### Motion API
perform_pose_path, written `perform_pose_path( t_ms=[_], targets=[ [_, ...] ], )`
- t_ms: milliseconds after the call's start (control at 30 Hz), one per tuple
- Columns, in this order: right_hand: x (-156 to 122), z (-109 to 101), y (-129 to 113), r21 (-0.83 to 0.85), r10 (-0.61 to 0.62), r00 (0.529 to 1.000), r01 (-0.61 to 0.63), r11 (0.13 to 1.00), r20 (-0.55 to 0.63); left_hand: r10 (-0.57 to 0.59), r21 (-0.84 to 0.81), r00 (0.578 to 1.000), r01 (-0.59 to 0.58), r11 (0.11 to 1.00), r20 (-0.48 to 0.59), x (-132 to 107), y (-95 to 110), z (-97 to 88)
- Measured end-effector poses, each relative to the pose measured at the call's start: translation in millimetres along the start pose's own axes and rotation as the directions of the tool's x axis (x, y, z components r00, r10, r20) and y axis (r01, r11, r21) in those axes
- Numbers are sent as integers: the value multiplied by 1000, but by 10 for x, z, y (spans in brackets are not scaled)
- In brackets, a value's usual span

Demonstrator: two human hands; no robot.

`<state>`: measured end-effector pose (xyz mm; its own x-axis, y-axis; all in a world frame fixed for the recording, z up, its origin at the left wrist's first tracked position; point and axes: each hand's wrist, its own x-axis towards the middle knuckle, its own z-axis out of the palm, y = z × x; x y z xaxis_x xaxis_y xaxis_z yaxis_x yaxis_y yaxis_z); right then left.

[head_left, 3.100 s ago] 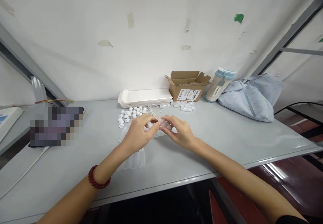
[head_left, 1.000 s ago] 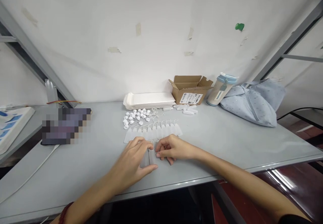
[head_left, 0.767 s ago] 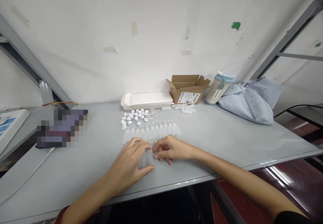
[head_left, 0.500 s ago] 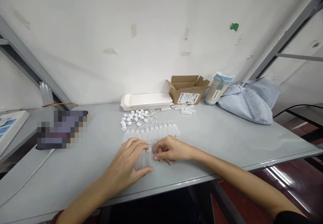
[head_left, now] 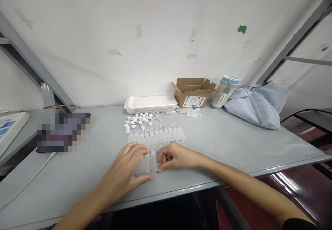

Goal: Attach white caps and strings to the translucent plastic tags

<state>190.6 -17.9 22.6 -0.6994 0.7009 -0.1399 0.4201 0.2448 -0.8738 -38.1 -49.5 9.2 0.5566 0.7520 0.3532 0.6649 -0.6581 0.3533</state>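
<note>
My left hand (head_left: 132, 162) arches over a short row of translucent plastic sleeves (head_left: 146, 164), its thumb and fingers spread apart and partly hiding the row. At the right end of that row, my right hand (head_left: 175, 157) rests with fingers loosely curled, a gap showing between thumb and forefinger. Its fingertips are close beside the last sleeve (head_left: 154, 161); whether they touch it I cannot tell. Just behind, a longer row of similar sleeves with white strings (head_left: 161, 135) lies side by side. Several small white caps (head_left: 140, 119) are scattered beyond them.
Loose clear tubes (head_left: 192, 114) lie before an open cardboard box (head_left: 194, 95). White flat packs (head_left: 153, 102) are stacked along the wall. A tumbler (head_left: 225, 92) and a light blue cloth bag (head_left: 254, 107) stand right. A blurred-out device (head_left: 63, 132) with a cable lies left on the grey table (head_left: 220, 136).
My left hand has shifted slightly left and its thumb has drawn back, exposing more of the short row. My right hand stays by the row's right end, its fingers slightly more curled.
</note>
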Motion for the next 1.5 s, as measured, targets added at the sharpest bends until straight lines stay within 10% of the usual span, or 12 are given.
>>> perform_pose_path(
  t_ms=[467, 867, 1500],
  targets=[
    [-9, 60, -50, -163, 18, 1000, -22, 986, -26, -233, 79, 966, 242, 967, -113, -405, -262, -27],
    [-4, 224, -38, -467, 23, 991, -83, 880, -133, -529, 116, 844, 519, 847, 85, -344, -247, -148],
    [-3, 260, -73, -535, 31, 989, -103, 839, -142, -518, 215, 830, 478, 852, 205, -271, -210, -206]
  ],
)
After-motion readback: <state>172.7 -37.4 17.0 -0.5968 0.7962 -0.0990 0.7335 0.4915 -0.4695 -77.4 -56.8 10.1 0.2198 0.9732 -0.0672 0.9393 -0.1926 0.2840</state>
